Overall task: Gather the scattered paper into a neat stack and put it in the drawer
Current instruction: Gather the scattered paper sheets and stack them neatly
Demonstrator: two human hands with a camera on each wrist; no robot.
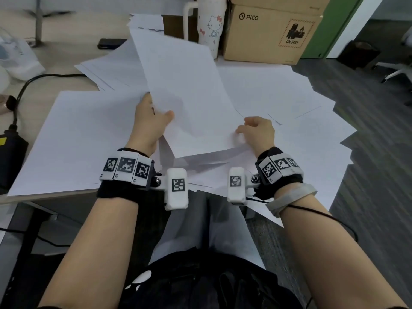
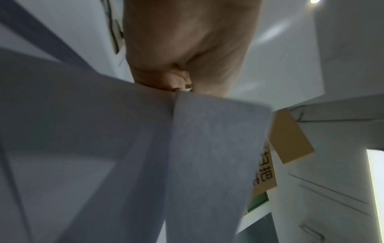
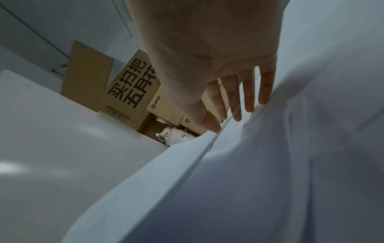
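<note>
Head view shows me loose white paper (image 1: 73, 134) fanned flat over the desk (image 1: 55, 59), thin and smooth. My left hand (image 1: 149, 121) pinches a raised, curling sheaf (image 1: 185, 85) at its near edge. My right hand (image 1: 258, 130) rests straight fingers (image 3: 249, 92) on the sheets beside it.

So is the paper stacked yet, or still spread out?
Still spread out: loose paper fans across the desk, some overhanging its edge. Only a few sheets are lifted, pinched by the left hand.
</note>
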